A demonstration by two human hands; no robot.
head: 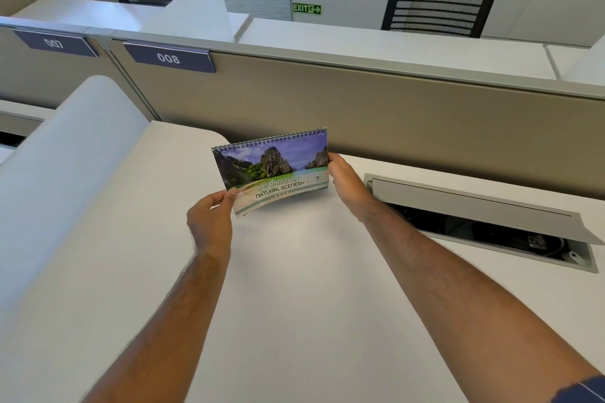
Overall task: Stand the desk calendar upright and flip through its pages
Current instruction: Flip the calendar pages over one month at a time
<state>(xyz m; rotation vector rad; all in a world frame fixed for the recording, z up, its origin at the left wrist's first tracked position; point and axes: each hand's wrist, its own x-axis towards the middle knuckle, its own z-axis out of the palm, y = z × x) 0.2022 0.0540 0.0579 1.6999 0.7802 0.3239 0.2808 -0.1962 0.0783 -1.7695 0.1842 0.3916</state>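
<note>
Office cubicle row, beige partition (393,114) far, white desk (294,304) near, open cable tray (474,219) at right. Desk calendar (273,170) mid-desk, held by both side edges, cover facing camera, spiral binding on far top edge, base at or just above surface; cannot tell which. Left hand (209,222) pinches near-left corner; right hand (345,183) fingers closed on right edge. Judgement: spread base flaps, seat level, then release.
</note>
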